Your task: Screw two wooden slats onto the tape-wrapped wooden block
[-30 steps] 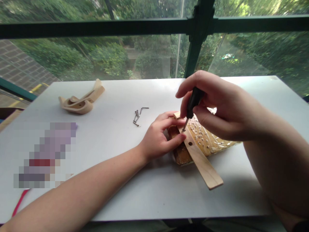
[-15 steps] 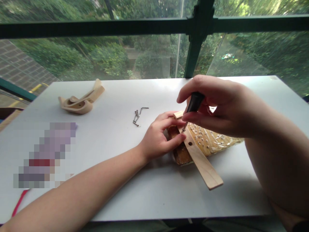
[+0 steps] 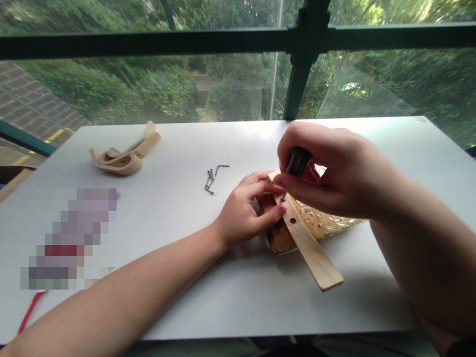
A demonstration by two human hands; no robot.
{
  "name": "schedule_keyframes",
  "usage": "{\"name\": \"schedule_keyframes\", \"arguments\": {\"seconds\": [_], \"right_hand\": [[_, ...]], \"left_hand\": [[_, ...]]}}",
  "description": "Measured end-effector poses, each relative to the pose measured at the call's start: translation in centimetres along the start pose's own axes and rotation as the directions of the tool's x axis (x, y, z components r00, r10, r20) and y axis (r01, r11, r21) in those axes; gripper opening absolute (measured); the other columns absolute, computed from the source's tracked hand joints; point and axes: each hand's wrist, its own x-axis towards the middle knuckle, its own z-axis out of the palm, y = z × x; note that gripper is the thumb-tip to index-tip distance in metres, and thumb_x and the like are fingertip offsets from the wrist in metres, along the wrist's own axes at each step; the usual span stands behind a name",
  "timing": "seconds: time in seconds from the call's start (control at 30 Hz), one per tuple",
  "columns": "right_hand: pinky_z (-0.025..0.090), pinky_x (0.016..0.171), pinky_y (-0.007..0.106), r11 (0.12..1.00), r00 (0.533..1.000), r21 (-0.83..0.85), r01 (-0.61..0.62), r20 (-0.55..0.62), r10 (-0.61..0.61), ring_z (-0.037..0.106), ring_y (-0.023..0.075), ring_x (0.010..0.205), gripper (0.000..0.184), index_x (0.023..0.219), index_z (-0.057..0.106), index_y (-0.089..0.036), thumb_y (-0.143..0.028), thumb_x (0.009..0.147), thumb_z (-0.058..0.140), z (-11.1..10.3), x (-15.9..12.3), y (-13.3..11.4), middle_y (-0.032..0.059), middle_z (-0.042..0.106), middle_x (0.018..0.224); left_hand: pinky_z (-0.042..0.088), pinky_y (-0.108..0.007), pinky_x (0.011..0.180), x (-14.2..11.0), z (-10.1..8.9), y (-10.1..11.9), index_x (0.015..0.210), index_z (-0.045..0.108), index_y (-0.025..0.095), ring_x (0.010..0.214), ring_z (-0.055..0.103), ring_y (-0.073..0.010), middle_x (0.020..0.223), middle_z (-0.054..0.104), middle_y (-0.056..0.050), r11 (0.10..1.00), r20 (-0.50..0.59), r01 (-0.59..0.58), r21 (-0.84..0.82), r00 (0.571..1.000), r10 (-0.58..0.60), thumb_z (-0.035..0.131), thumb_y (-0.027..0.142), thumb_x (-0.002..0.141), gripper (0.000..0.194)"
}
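My right hand (image 3: pixel 327 168) is closed round the black handle of a screwdriver (image 3: pixel 298 161). The screwdriver's tip meets a screw (image 3: pixel 283 200) in a flat wooden strip (image 3: pixel 316 258). A dark open hole shows in the strip just below that screw. Under the strip lies a brown wooden block (image 3: pixel 278 239), its top covered in clear tape and small metal bits. My left hand (image 3: pixel 245 208) grips the strip against the block, thumb on the near side and fingers beyond. The block's far right part is hidden behind my right hand.
Several loose screws (image 3: pixel 210 179) lie left of the block. Curved wooden pieces (image 3: pixel 122 158) rest at the back left of the white table (image 3: pixel 178 277). A blurred-out purple item (image 3: pixel 80 223) with a red cord lies at the left. Windows rise behind the table.
My right hand has turned and its fingers have curled further round the screwdriver handle, which tilts differently. My left hand, the strip and the block stay in place.
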Motion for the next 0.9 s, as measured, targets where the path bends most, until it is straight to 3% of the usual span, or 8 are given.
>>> {"name": "schedule_keyframes", "arguments": {"seconds": [0.33, 0.5, 0.7, 0.9], "right_hand": [[0.044, 0.057, 0.025, 0.992, 1.0, 0.127, 0.019, 0.015, -0.021, 0.05, 0.0102, 0.067, 0.02, 0.098, 0.052, -0.023, -0.01, 0.087, 0.062, 0.6, -0.1, 0.5, -0.0027, 0.055, 0.082], [0.041, 0.057, 0.024, 0.983, 1.0, 0.182, 0.03, -0.007, -0.029, 0.047, 0.0086, 0.064, 0.046, 0.126, 0.045, -0.022, -0.002, 0.085, 0.057, 1.2, 0.1, 1.0, -0.0049, 0.049, 0.082], [0.038, 0.055, 0.027, 0.99, 0.999, 0.135, 0.033, -0.03, -0.03, 0.041, 0.0099, 0.063, 0.027, 0.094, 0.048, -0.022, -0.002, 0.083, 0.064, 0.9, 0.1, 0.7, -0.0042, 0.046, 0.076], [0.038, 0.052, 0.03, 0.999, 0.998, 0.054, 0.009, -0.057, -0.006, 0.042, 0.011, 0.059, 0.023, 0.085, 0.049, -0.022, -0.009, 0.086, 0.068, 0.5, 0.0, 0.3, -0.0037, 0.049, 0.07]], "left_hand": [[0.052, -0.04, 0.104, 0.0, -0.1, 0.0, 0.108, 0.07, 0.019, 0.114, 0.063, -0.0244, 0.125, 0.066, -0.009, 1.0, 0.003, -0.012, 0.019, 1.0, 0.012, 0.072, 0.037, 0.087, 0.028], [0.053, -0.038, 0.102, 0.1, -0.2, 0.3, 0.11, 0.07, 0.019, 0.113, 0.063, -0.0229, 0.125, 0.066, -0.009, 1.0, 0.008, -0.017, 0.02, 1.0, 0.017, 0.072, 0.035, 0.088, 0.027], [0.053, -0.036, 0.103, 0.1, -0.1, 0.1, 0.109, 0.071, 0.019, 0.115, 0.063, -0.0226, 0.126, 0.066, -0.009, 0.999, 0.001, -0.042, 0.009, 0.999, 0.042, 0.073, 0.034, 0.087, 0.027], [0.051, -0.037, 0.105, 0.2, -0.1, 0.0, 0.107, 0.072, 0.019, 0.117, 0.063, -0.0235, 0.127, 0.065, -0.01, 0.999, -0.009, -0.035, -0.029, 0.999, 0.035, 0.074, 0.033, 0.086, 0.025]]}}
